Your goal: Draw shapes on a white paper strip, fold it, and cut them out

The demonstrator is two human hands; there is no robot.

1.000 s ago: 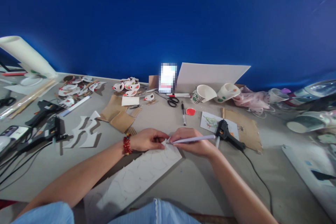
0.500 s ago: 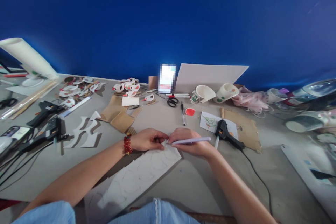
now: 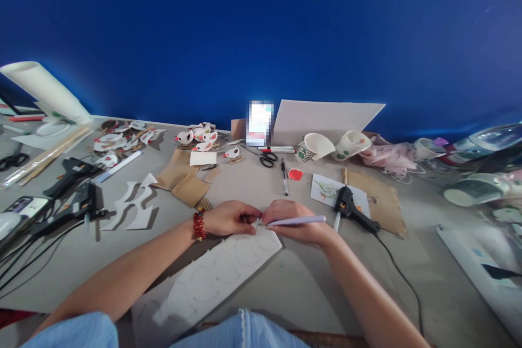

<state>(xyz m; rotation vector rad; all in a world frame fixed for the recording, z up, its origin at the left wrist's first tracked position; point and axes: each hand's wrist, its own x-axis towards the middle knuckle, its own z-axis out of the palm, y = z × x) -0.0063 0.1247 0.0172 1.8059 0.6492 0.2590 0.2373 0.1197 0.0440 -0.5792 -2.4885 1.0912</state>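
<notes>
A long white paper sheet [image 3: 222,269] with curved pencil lines lies slanted toward my lap, its upper-left edge notched. My left hand [image 3: 228,218], wearing a red beaded bracelet [image 3: 199,225], is closed at the sheet's far end, thumb and fingers pinching the paper there. Right beside it, my right hand [image 3: 296,220] grips a slim lavender pen-shaped tool [image 3: 299,221]. The tool's tip meets the paper near my left fingertips, and I cannot make out whether it is a nib or a blade. The two hands almost touch.
Curved white cutouts [image 3: 141,209] and black glue guns [image 3: 84,204] lie to the left. Painted paper birds [image 3: 204,136] sit behind cardboard pieces [image 3: 191,190]. Scissors [image 3: 267,159], a black pen [image 3: 284,178] and a paper cup [image 3: 312,147] stand ahead. Another glue gun [image 3: 350,206] trails its cord rightward.
Both hands stay in nearly the same place. The lavender tool's rear end has shifted very slightly left and down; the paper looks unmoved.
</notes>
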